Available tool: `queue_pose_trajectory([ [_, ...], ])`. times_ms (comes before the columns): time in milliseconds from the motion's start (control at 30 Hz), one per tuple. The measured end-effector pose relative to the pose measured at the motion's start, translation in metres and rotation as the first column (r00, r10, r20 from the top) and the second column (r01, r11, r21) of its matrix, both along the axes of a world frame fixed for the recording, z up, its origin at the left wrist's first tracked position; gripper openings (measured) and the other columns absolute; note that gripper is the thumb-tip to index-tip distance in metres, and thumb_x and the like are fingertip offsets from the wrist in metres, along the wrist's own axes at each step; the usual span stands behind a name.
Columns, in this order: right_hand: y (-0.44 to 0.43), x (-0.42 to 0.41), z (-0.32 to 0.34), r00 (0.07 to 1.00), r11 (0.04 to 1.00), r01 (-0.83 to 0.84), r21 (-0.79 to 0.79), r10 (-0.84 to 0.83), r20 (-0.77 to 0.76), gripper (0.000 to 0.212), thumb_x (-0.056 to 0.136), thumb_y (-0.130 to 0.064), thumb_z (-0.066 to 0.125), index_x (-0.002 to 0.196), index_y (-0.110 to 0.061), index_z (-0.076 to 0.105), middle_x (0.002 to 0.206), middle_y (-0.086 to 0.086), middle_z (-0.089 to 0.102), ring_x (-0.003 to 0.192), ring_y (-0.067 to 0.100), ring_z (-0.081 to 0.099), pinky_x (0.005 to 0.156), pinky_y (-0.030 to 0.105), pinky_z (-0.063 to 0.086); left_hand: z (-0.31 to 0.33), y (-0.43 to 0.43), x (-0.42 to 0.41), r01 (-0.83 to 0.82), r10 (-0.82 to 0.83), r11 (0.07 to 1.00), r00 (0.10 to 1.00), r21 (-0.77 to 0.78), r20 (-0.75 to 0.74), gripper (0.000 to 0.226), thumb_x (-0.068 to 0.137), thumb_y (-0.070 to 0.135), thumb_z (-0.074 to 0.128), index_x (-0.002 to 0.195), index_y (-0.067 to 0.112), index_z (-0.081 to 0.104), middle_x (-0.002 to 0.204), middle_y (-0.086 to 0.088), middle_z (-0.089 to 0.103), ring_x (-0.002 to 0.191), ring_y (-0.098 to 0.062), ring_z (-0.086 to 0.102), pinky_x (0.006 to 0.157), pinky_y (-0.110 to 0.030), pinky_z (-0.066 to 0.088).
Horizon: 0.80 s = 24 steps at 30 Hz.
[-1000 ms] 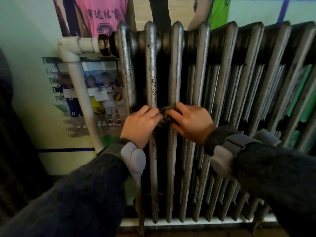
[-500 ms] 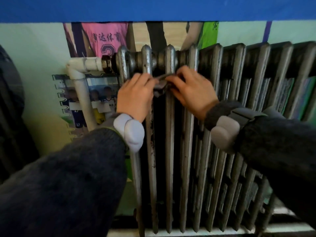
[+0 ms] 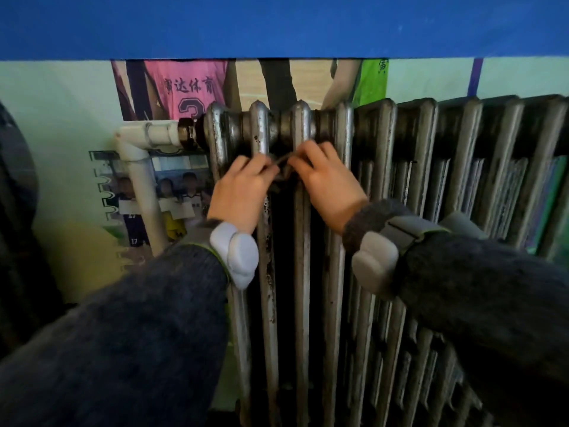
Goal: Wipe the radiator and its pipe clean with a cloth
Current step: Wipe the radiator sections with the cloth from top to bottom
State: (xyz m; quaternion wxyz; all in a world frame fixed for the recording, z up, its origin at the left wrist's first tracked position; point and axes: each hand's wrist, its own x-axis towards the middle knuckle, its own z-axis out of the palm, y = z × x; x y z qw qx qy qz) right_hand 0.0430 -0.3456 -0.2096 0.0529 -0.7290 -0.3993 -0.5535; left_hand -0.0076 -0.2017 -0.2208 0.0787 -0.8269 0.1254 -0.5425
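Radiator: grey cast-iron columns, set upright against the wall; paint was noted chipped and rust-spotted on the left columns. Pipe: white, joined at the top left corner, bent downward at an elbow. Cloth: small, dark, held taut across the second and third columns, near the top.

The radiator is a row of close-set columns with narrow dark slots between them (each narrower than the hands in front). The left hand and right hand crowd the top of the slot between the second and third columns, each pinching a cloth strung across it. Left of the first column the wall lies open, barred only by the white pipe and its elbow. Above the column tops, a strip of wall is free below the blue band.
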Motion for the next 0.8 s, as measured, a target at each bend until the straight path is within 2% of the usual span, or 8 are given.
queue_pose_trajectory([
  [100,-0.002,-0.004,-0.023,0.999,0.999,0.033,-0.044,-0.032,0.017,0.041,0.071,-0.01,0.032,0.082,0.0,0.07,0.087,0.014,0.066,0.07,0.031,0.062,0.049,0.027,0.052,-0.027,0.0,-0.002,-0.006,0.007,1.0,0.998,0.015,-0.056,0.031,0.075,0.008,0.04,0.085,0.004,0.069,0.089,-0.011,0.064,0.079,-0.021,0.035,0.041,-0.028,0.048],
  [233,-0.001,-0.005,-0.052,1.0,0.996,-0.01,-0.084,0.008,-0.017,0.037,0.074,-0.011,0.034,0.077,-0.001,0.069,0.085,0.011,0.065,0.081,0.025,0.049,0.046,0.028,0.053,-0.052,-0.002,-0.007,-0.004,0.02,0.995,0.988,0.104,-0.151,0.038,0.069,0.013,0.031,0.07,0.007,0.069,0.079,-0.006,0.063,0.079,-0.018,0.036,0.033,-0.022,0.042],
  [300,-0.004,-0.006,-0.066,0.999,0.988,-0.017,-0.152,0.011,-0.039,0.035,0.076,-0.011,0.034,0.075,-0.002,0.069,0.082,0.01,0.065,0.08,0.023,0.043,0.043,0.027,0.05,-0.061,0.0,-0.011,-0.008,0.056,0.978,0.972,0.209,-0.229,0.038,0.068,0.015,0.031,0.064,0.012,0.069,0.075,-0.002,0.062,0.078,-0.016,0.039,0.03,-0.019,0.039],
  [367,-0.008,-0.006,-0.072,0.997,0.976,-0.042,-0.213,0.028,-0.066,0.036,0.079,-0.011,0.035,0.076,-0.002,0.069,0.081,0.011,0.065,0.074,0.026,0.055,0.043,0.03,0.051,-0.059,0.002,-0.016,0.003,0.083,0.95,0.962,0.314,-0.261,0.037,0.067,0.015,0.032,0.062,0.014,0.069,0.071,0.0,0.062,0.074,-0.015,0.05,0.03,-0.018,0.034],
  [533,-0.017,-0.005,-0.057,1.0,0.965,-0.018,-0.262,0.024,0.02,0.035,0.08,-0.009,0.037,0.088,0.002,0.07,0.084,0.013,0.066,0.073,0.026,0.061,0.053,0.031,0.054,-0.019,0.009,-0.025,0.079,0.041,0.851,0.975,0.518,-0.217,0.035,0.07,0.009,0.034,0.062,0.01,0.067,0.067,-0.004,0.061,0.059,-0.018,0.062,0.032,-0.018,0.032],
  [633,-0.017,-0.008,-0.019,0.998,0.991,0.01,-0.131,-0.003,0.056,0.037,0.078,-0.011,0.038,0.091,0.003,0.069,0.087,0.016,0.066,0.085,0.024,0.044,0.059,0.031,0.053,0.016,0.016,-0.026,0.081,-0.013,0.886,0.989,0.457,-0.151,0.035,0.07,0.008,0.033,0.071,0.004,0.067,0.073,-0.01,0.063,0.062,-0.023,0.063,0.032,-0.017,0.037],
  [700,-0.011,-0.011,0.016,0.993,0.997,0.053,-0.063,-0.046,0.105,0.04,0.074,-0.009,0.036,0.094,0.003,0.068,0.09,0.018,0.066,0.087,0.024,0.041,0.061,0.031,0.052,0.041,0.012,-0.028,0.018,0.008,0.941,0.997,0.337,-0.075,0.022,0.077,0.004,0.047,0.084,0.0,0.067,0.084,-0.016,0.063,0.073,-0.028,0.064,0.038,-0.023,0.045],
  [800,0.003,-0.022,0.071,0.994,0.995,0.087,0.04,-0.09,0.069,0.04,0.076,-0.008,0.035,0.1,0.002,0.065,0.103,0.019,0.064,0.097,0.031,0.053,0.07,0.034,0.053,0.079,0.006,-0.014,-0.149,0.153,0.988,0.983,0.046,-0.097,0.033,0.096,0.009,0.042,0.128,0.004,0.048,0.131,-0.014,0.043,0.121,-0.026,0.041,0.081,-0.038,0.045],
])
